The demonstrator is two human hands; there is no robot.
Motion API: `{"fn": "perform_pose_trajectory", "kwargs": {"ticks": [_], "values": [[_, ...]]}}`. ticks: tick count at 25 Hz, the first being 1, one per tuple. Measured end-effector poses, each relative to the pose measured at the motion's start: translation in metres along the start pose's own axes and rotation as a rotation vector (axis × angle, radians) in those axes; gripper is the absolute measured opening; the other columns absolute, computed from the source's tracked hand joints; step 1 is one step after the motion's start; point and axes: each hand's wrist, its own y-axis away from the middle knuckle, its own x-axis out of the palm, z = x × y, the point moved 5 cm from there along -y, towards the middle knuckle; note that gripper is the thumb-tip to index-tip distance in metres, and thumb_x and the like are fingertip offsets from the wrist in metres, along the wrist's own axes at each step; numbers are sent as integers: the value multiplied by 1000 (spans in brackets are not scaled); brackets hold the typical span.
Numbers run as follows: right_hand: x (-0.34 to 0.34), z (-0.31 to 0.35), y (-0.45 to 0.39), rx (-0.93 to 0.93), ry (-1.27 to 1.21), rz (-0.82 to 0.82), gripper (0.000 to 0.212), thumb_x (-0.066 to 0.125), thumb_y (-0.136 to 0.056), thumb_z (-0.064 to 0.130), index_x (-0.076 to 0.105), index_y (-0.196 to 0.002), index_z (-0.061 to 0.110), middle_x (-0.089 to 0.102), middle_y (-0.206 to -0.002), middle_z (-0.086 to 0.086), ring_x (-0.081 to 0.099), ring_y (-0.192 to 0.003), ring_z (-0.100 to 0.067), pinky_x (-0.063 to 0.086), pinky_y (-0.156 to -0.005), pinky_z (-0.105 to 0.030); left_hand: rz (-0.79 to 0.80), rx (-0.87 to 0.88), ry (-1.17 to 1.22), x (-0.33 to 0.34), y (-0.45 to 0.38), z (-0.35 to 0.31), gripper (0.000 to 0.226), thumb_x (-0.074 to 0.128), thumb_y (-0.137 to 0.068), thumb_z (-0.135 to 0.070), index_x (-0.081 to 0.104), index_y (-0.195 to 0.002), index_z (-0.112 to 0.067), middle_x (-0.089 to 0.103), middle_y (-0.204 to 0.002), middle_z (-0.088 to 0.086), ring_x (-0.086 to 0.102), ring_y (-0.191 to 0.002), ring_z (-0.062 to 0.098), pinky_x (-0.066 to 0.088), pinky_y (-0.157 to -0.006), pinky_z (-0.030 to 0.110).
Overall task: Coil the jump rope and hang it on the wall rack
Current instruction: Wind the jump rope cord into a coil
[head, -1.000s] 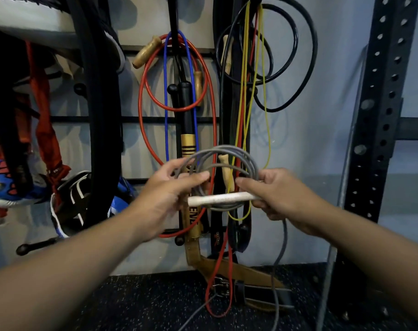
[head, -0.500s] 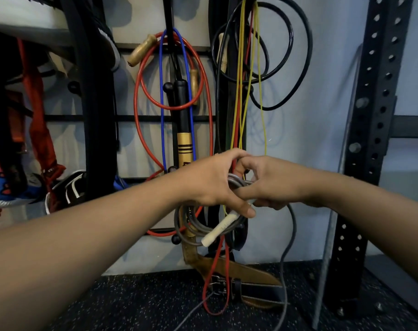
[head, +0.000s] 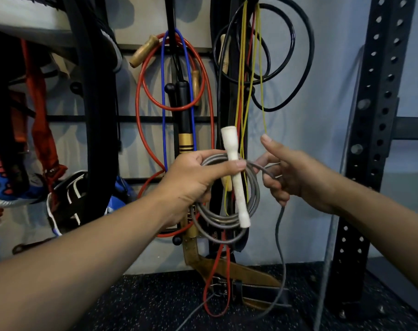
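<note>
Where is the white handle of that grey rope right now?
The white handle stands nearly upright at centre frame, pinned by the left hand against the grey coil, just left of the right hand.

Red rope (head: 141,96) loops at eleven o'clock, black cable (head: 308,56) at one, black upright (head: 380,115) at three, leather belt (head: 251,273) at six.

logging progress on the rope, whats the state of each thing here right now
grey jump rope: partly coiled, loose tail trailing to the floor
white handle: near upright, pinned against the coil
left hand: grip shut on coil and handle
right hand: loosely closed on the uncoiled strand, index finger extended
red rope: hanging on the wall rack
black rope: hanging looped on the rack
</note>
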Motion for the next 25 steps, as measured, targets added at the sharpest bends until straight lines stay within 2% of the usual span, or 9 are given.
{"fn": "perform_pose_trajectory", "kwargs": {"ticks": [3, 7, 9, 11, 13, 15, 20, 23, 25], "values": [[6, -12, -2, -59, -117, -79, 61, 50, -89, 73, 65, -85, 14, 49, -64, -9, 39, -48, -23, 42, -51, -34, -225, 16, 275, 0, 1, 9, 24, 82, -83, -25, 77, -101, -10, 37, -48, -9, 23, -37, 6, 20, -36, 21], [40, -24, -3, -95, -257, -80, 73, 49, -84, 79, 70, -104, 12, 60, -89, -16, 44, -51, -19, 37, -50, -31, -541, 9, 492, -1, 4, 16, 17, 82, -85, -29, 72, -86, -15, 30, -52, -8, 23, -41, 6, 24, -38, 21], [59, -26, -3, -111, -283, -185, 73, 55, -82, 79, 71, -109, 13, 56, -83, -13, 43, -50, -14, 34, -46, -28, -664, -1, 553, 1, 5, 19, 19, 80, -87, -32, 69, -80, -18, 29, -52, -6, 24, -43, 8, 27, -37, 20], [71, -26, -2, -133, -327, -372, 53, 59, -89, 66, 72, -99, 15, 60, -69, -5, 49, -49, -7, 38, -45, -20, -713, -11, 571, 5, 6, 23, 21, 76, -89, -36, 70, -79, -20, 33, -51, -6, 30, -44, 9, 33, -40, 21], [77, -27, -3, -134, -417, -477, 39, 60, -96, 53, 70, -92, 16, 63, -61, 3, 53, -47, -3, 42, -45, -15, -691, -40, 587, 8, 7, 29, 20, 74, -90, -39, 73, -79, -22, 42, -49, -7, 39, -46, 10, 42, -48, 25], [77, -23, -5, -146, -473, -480, 32, 60, -99, 44, 67, -88, 15, 55, -55, 4, 46, -42, -3, 37, -40, -14, -614, -82, 590, 2, 8, 36, 18, 75, -90, -37, 74, -83, -21, 51, -52, -5, 49, -49, 11, 48, -57, 29], [52, -8, -11, -188, -256, -364, 24, 60, -101, 34, 62, -85, 16, 39, -52, 7, 33, -37, -2, 29, -38, -14, -179, -227, 514, -26, 12, 43, 24, 74, -86, -27, 77, -106, -14, 80, -91, 4, 76, -85, 17, 58, -84, 37], [37, -4, -19, -208, -142, -263, 23, 60, -102, 27, 62, -85, 12, 36, -51, 7, 31, -37, -2, 26, -37, -13, -93, -264, 276, -53, 12, 38, 53, 81, -72, -36, 72, -122, -19, 79, -116, 6, 74, -110, 26, 51, -102, 50], [31, 3, -22, -251, -19, -181, 23, 61, -102, 22, 64, -85, 7, 37, -51, 8, 33, -40, -3, 28, -40, -12, -24, -128, -97, -64, 7, 16, 72, 87, -64, -50, 66, -130, -31, 78, -121, -4, 74, -110, 15, 52, -100, 43]]}}
